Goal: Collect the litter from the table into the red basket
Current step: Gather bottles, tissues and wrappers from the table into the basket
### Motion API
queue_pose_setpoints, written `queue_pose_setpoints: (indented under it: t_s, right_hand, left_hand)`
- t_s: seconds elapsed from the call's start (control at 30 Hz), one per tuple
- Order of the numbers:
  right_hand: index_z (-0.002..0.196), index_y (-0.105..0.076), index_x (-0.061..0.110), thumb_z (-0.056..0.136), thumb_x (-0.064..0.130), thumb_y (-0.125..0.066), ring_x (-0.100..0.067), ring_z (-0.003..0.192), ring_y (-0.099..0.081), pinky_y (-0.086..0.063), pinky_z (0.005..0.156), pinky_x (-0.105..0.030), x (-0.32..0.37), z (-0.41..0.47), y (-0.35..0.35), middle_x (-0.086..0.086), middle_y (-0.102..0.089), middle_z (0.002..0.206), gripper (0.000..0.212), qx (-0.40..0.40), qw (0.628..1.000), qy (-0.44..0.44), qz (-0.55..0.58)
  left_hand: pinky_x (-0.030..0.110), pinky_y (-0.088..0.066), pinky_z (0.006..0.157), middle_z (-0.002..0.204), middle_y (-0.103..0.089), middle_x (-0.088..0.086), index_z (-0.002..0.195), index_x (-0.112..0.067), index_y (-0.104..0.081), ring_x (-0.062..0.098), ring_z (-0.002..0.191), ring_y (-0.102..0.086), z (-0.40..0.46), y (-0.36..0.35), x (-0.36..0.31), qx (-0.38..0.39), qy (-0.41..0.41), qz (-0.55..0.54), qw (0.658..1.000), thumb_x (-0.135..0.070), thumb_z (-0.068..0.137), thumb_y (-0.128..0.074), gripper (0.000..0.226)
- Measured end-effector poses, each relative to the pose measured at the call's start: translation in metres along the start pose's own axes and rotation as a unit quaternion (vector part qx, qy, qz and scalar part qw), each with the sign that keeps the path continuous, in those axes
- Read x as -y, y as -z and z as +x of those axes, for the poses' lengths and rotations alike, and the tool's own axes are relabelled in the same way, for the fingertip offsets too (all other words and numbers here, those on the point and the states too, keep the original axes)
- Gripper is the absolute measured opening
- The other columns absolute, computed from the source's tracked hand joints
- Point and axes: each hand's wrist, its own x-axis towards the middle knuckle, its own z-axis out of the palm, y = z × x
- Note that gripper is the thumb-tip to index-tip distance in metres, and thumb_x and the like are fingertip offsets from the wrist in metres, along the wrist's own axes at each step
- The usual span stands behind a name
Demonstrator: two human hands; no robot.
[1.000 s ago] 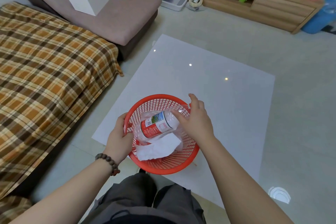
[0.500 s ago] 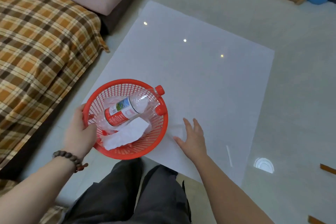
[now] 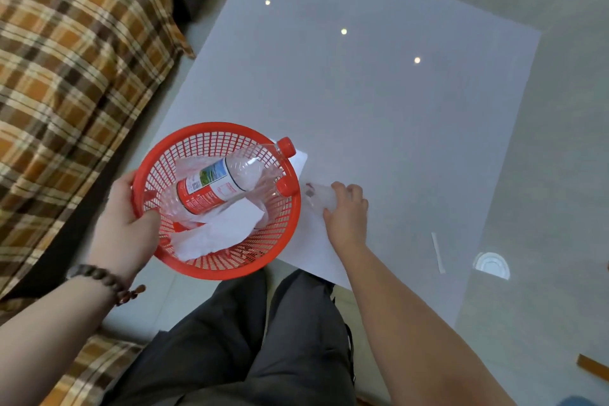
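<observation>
At the near left corner of the white bench [image 3: 379,115], the left hand [image 3: 127,224] grips the rim of the red basket [image 3: 158,155], thumb hooked inside the mesh wall, holding it tilted over the bench edge. Inside the basket lie a clear plastic bottle [image 3: 220,184] with a red and white label, its red cap [image 3: 285,146] poking over the far rim, a second clear bottle under it whose red cap [image 3: 284,187] sits against the right wall, and a crumpled white paper [image 3: 217,234] along the bottom. Just right of the basket, the right hand [image 3: 346,211] is curled around a crumpled clear wrapper [image 3: 318,196] on the bench, fingers closed over it. A white sheet [image 3: 301,160] shows at the basket's far right rim. Farther right on the bench lies a thin white strip [image 3: 437,252]. Left of the bench runs a plaid blanket [image 3: 72,76]. A bead bracelet [image 3: 105,280] circles the left wrist, and dark trousers [image 3: 250,346] fill the bottom.
</observation>
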Motion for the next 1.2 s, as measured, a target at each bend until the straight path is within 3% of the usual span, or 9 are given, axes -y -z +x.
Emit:
queue_pose_setpoints:
  t_s: [0.13, 0.3, 0.4, 0.47, 0.57, 0.73, 0.87, 1.07, 1.2]
  right_hand:
    - [0.127, -0.049, 0.021, 0.083, 0.012, -0.065, -0.028, 0.11, -0.044, -0.042, 0.08, -0.029, 0.029, -0.018, 0.07, -0.006, -0.039, 0.131, 0.048, -0.113, 0.988, -0.032, 0.098]
    - [0.125, -0.048, 0.025, 0.08, 0.01, -0.068, -0.018, 0.116, -0.046, -0.04, 0.091, -0.024, 0.083, -0.052, 0.16, 0.002, -0.036, 0.128, 0.051, -0.244, 0.944, 0.051, 0.218]
    - [0.123, -0.048, 0.029, 0.072, 0.006, -0.071, -0.02, 0.118, -0.044, -0.041, 0.093, -0.026, 0.119, -0.07, 0.18, 0.005, -0.033, 0.128, 0.06, -0.196, 0.95, 0.148, 0.192]
    - [0.128, -0.047, 0.026, 0.071, 0.004, -0.071, -0.026, 0.121, -0.039, -0.042, 0.093, -0.032, 0.129, -0.075, 0.181, 0.001, -0.032, 0.136, 0.066, -0.146, 0.968, 0.187, 0.082]
    - [0.137, -0.043, 0.025, 0.076, 0.013, -0.07, -0.033, 0.13, -0.03, -0.04, 0.102, -0.048, 0.129, -0.077, 0.178, -0.009, -0.034, 0.143, 0.067, -0.091, 0.98, 0.165, -0.058]
    - [0.146, -0.02, 0.037, 0.084, 0.057, -0.05, -0.03, 0.145, -0.002, -0.009, 0.115, -0.052, 0.132, -0.086, 0.156, -0.007, -0.017, 0.157, 0.071, -0.044, 0.97, 0.217, -0.1]
    - [0.147, -0.013, 0.039, 0.089, 0.06, -0.036, -0.025, 0.145, 0.013, -0.002, 0.115, -0.052, 0.123, -0.084, 0.153, -0.004, -0.004, 0.16, 0.066, -0.034, 0.975, 0.203, -0.084]
    - [0.146, -0.017, 0.039, 0.09, 0.053, -0.041, -0.025, 0.147, 0.0, -0.007, 0.116, -0.046, 0.087, -0.085, 0.164, -0.001, -0.011, 0.159, 0.063, -0.123, 0.977, 0.173, 0.003]
    - [0.142, -0.036, 0.025, 0.091, 0.037, -0.052, -0.03, 0.137, -0.029, -0.027, 0.113, -0.044, 0.01, -0.087, 0.172, -0.01, -0.035, 0.148, 0.055, -0.227, 0.97, 0.023, 0.084]
  left_hand:
    - [0.028, -0.048, 0.054, 0.098, -0.059, -0.008, 0.13, -0.03, -0.041, 0.009, 0.078, -0.059, -0.008, -0.001, -0.031, -0.003, -0.021, 0.02, 1.0, -0.007, 0.086, -0.053, 0.051]
    - [0.046, -0.054, 0.078, 0.113, -0.062, 0.005, 0.136, -0.025, -0.037, 0.028, 0.093, -0.062, -0.022, -0.012, -0.072, 0.039, -0.066, 0.023, 0.997, -0.004, 0.086, -0.045, 0.055]
    - [0.039, -0.052, 0.076, 0.11, -0.061, 0.002, 0.137, -0.024, -0.037, 0.025, 0.09, -0.061, -0.032, -0.027, -0.095, 0.057, -0.108, 0.008, 0.992, -0.005, 0.087, -0.044, 0.054]
    - [0.029, -0.046, 0.069, 0.104, -0.059, -0.004, 0.135, -0.024, -0.038, 0.02, 0.085, -0.058, -0.037, -0.035, -0.106, 0.064, -0.129, -0.011, 0.99, -0.008, 0.088, -0.045, 0.05]
    - [0.018, -0.041, 0.061, 0.097, -0.058, -0.01, 0.131, -0.024, -0.042, 0.008, 0.079, -0.057, -0.043, -0.041, -0.118, 0.07, -0.153, -0.038, 0.985, -0.011, 0.09, -0.046, 0.043]
    - [0.012, -0.038, 0.058, 0.094, -0.058, -0.013, 0.128, -0.024, -0.044, -0.005, 0.076, -0.053, -0.05, -0.051, -0.129, 0.078, -0.16, -0.049, 0.983, -0.013, 0.092, -0.048, 0.038]
    - [0.014, -0.039, 0.057, 0.1, -0.058, -0.007, 0.13, -0.023, -0.042, -0.003, 0.075, -0.053, -0.051, -0.06, -0.132, 0.091, -0.158, -0.03, 0.983, -0.012, 0.093, -0.047, 0.039]
    - [0.024, -0.046, 0.062, 0.107, -0.058, -0.002, 0.132, -0.02, -0.041, 0.019, 0.085, -0.057, -0.049, -0.082, -0.137, 0.115, -0.156, 0.001, 0.981, -0.01, 0.092, -0.045, 0.042]
    - [0.04, -0.051, 0.073, 0.117, -0.059, 0.006, 0.133, -0.021, -0.039, 0.025, 0.091, -0.057, -0.044, -0.096, -0.142, 0.122, -0.138, 0.024, 0.983, -0.016, 0.093, -0.047, 0.041]
